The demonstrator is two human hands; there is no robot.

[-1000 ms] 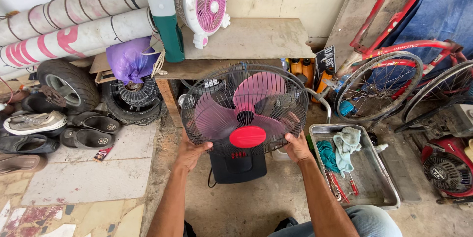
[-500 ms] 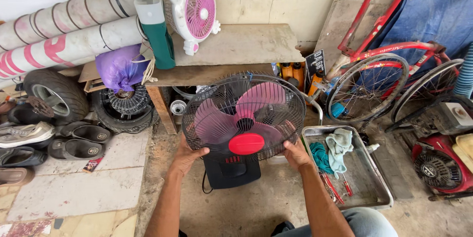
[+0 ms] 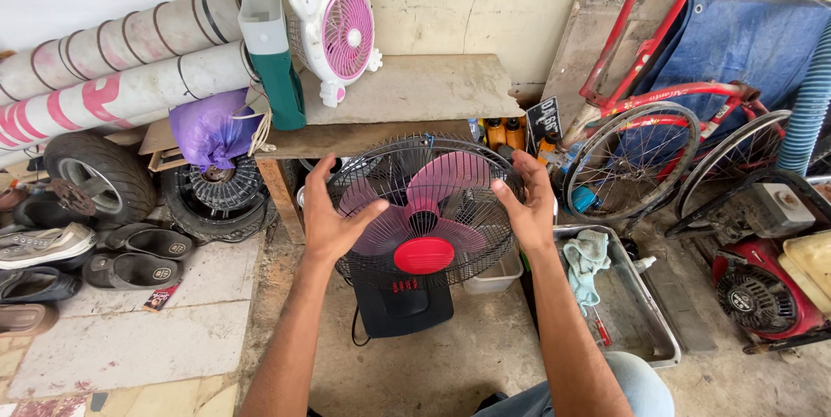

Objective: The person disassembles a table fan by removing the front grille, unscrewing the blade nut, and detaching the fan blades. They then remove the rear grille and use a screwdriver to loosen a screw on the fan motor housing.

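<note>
left hand (image 3: 331,216) | fingers spread, on fan guard (image 3: 430,207) | right hand (image 3: 528,202) | spread, seemingly touching guard

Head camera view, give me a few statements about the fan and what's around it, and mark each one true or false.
1. Both hands, left hand and right hand, are at the sides of the fan's wire guard. True.
2. The fan's blades are blue. False: they are pink, with a red centre cap.
3. A small white and pink fan stands on the bench behind. True.
4. The metal tray lies to the person's left. False: it lies to their right, with cloths in it.
5. A red bicycle frame leans near the wall on the right. True.
</note>
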